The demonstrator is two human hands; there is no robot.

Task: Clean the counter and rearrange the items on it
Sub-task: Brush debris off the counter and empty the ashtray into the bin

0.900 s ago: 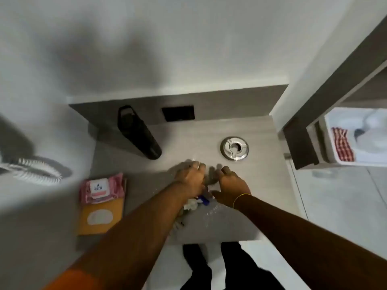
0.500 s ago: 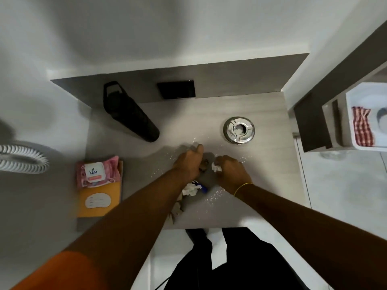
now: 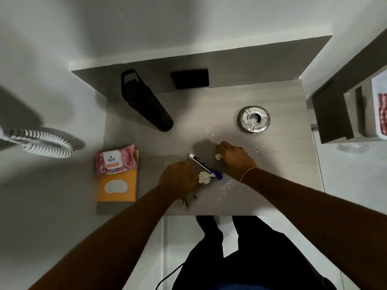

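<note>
On the grey counter (image 3: 282,181) lies a white marker with a blue cap (image 3: 204,166), between my two hands. My left hand (image 3: 178,177) rests beside it, fingers closed on a crumpled white paper (image 3: 204,177). Brownish scraps (image 3: 188,198) poke out under that wrist. My right hand (image 3: 234,156) is curled around a small white paper ball (image 3: 218,156) at its fingertips. White crumbs (image 3: 225,186) are scattered over the counter around both hands.
A black bottle (image 3: 144,101) lies tilted at the back left. A metal ashtray (image 3: 253,119) sits at the right. A pink wipes pack (image 3: 115,160) lies on an orange booklet (image 3: 117,187) at the left edge. A black wall plate (image 3: 189,78) is behind.
My hands have drawn apart, uncovering the marker. The left hand moved back toward me; the right stays on the small paper ball. The view shifted nearer.
</note>
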